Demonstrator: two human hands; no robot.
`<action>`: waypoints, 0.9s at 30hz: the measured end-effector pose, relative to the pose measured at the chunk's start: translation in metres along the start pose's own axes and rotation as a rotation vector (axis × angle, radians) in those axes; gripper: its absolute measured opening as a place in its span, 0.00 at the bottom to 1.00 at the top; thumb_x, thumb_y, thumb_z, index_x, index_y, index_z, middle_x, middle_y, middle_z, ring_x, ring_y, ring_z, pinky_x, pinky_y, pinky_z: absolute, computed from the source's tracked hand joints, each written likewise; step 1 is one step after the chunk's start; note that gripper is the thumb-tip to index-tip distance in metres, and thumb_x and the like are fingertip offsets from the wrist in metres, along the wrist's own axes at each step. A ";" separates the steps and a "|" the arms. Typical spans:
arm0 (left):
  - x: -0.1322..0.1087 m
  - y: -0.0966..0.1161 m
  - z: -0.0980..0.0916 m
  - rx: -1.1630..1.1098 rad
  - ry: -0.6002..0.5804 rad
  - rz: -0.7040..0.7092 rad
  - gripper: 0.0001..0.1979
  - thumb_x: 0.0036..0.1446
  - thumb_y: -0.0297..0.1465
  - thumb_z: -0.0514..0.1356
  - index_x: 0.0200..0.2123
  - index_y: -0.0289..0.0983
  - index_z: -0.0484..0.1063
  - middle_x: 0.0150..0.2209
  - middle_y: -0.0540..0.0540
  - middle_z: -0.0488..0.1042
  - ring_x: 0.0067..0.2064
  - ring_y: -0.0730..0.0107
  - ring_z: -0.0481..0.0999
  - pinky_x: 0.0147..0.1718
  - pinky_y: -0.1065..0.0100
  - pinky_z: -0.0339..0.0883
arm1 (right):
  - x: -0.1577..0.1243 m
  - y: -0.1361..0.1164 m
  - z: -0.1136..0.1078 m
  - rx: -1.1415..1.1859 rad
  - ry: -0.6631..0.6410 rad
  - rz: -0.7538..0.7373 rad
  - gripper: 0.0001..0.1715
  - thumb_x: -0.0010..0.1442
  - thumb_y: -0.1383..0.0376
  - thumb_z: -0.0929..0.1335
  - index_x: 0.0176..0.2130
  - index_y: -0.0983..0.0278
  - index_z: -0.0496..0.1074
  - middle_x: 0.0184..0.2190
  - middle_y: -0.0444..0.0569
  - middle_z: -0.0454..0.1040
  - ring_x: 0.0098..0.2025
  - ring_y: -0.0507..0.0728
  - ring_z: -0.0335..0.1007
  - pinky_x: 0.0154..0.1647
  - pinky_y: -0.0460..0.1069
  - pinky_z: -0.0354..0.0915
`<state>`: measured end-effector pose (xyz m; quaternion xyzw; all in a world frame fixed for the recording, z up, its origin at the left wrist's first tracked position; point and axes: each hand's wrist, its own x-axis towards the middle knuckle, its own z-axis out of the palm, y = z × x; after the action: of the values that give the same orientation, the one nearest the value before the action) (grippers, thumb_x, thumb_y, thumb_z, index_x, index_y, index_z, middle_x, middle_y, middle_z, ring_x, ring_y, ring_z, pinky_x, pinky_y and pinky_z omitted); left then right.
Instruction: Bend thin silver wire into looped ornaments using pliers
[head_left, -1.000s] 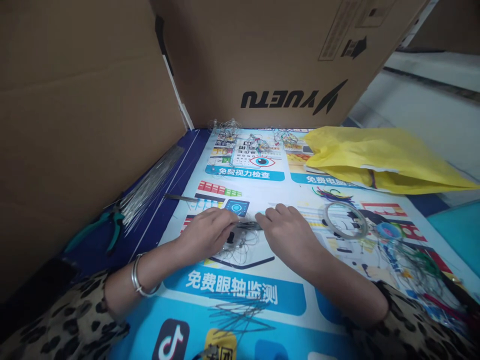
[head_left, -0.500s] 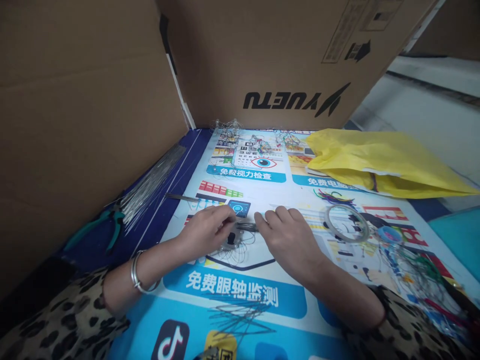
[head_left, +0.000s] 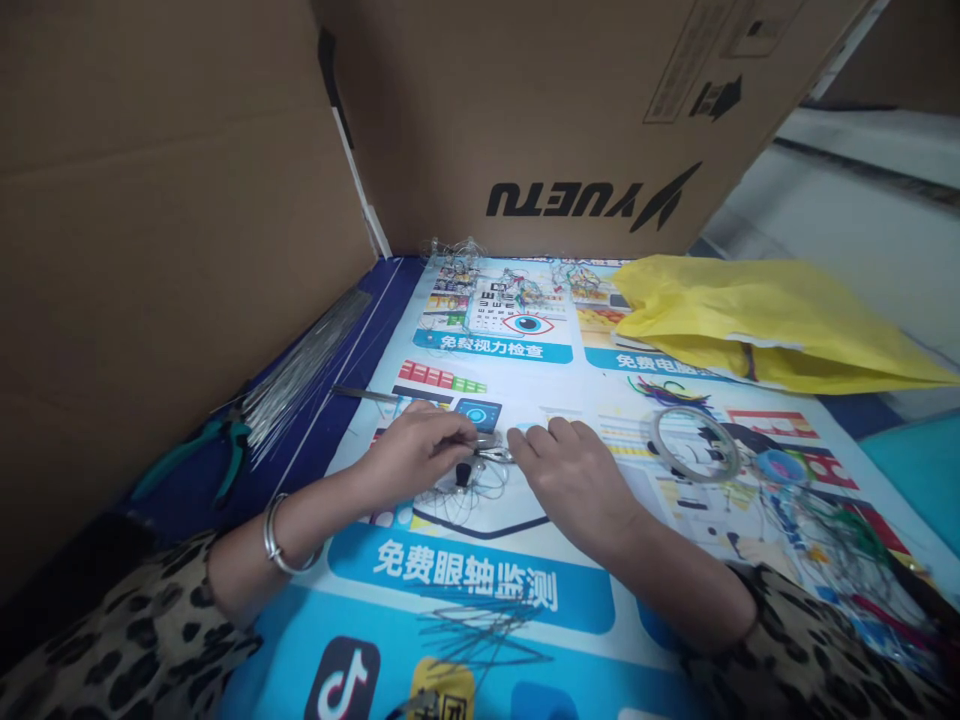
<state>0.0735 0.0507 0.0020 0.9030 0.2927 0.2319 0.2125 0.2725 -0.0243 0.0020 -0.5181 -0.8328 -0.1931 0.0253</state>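
Note:
My left hand is closed, thumb and fingertips pinched on a short bundle of thin metal wires. From the other side my right hand grips the same bundle, its fingers curled over and hiding that end. Just under the fingertips lies a loose tangle of fine wire with a small black piece in it. Several straight dark wires are scattered nearer to me on the printed table cover.
Green-handled pliers and a long sheaf of straight wires lie at the left by a cardboard wall. A tape roll, coloured threads, a yellow bag and tangled wire pieces are at the right.
Both hands stay almost in place. The wires between them have shifted slightly and look more spread, and my left fingers have moved a little.

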 end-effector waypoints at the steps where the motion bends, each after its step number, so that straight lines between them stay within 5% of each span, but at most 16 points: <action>1: 0.001 -0.002 0.000 -0.011 -0.026 0.025 0.03 0.55 0.26 0.58 0.33 0.38 0.72 0.30 0.51 0.76 0.34 0.70 0.72 0.37 0.66 0.62 | 0.000 0.001 0.000 0.004 -0.003 -0.002 0.12 0.57 0.73 0.64 0.42 0.68 0.69 0.28 0.49 0.71 0.33 0.57 0.61 0.31 0.52 0.48; 6: 0.005 -0.005 -0.007 0.030 -0.171 0.132 0.05 0.58 0.27 0.57 0.33 0.38 0.73 0.31 0.51 0.76 0.35 0.70 0.72 0.38 0.67 0.60 | 0.001 0.004 0.001 0.026 -0.029 -0.013 0.11 0.58 0.71 0.64 0.43 0.66 0.69 0.29 0.48 0.70 0.33 0.57 0.60 0.32 0.51 0.48; 16: 0.016 0.006 -0.021 0.278 -0.245 0.423 0.11 0.59 0.23 0.50 0.29 0.37 0.70 0.40 0.48 0.75 0.53 0.65 0.66 0.55 0.55 0.44 | 0.003 0.007 -0.005 0.032 -0.066 -0.033 0.07 0.59 0.71 0.64 0.39 0.65 0.69 0.29 0.48 0.69 0.35 0.58 0.58 0.33 0.52 0.46; 27: 0.012 0.010 -0.020 0.385 -0.300 0.174 0.08 0.55 0.25 0.52 0.29 0.35 0.70 0.31 0.47 0.71 0.36 0.66 0.70 0.38 0.65 0.61 | 0.002 0.008 -0.005 0.035 -0.040 -0.032 0.06 0.59 0.71 0.64 0.38 0.64 0.69 0.29 0.48 0.68 0.35 0.59 0.57 0.33 0.53 0.45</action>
<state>0.0755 0.0561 0.0272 0.9729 0.2178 0.0530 0.0568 0.2777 -0.0212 0.0091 -0.5078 -0.8447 -0.1684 0.0147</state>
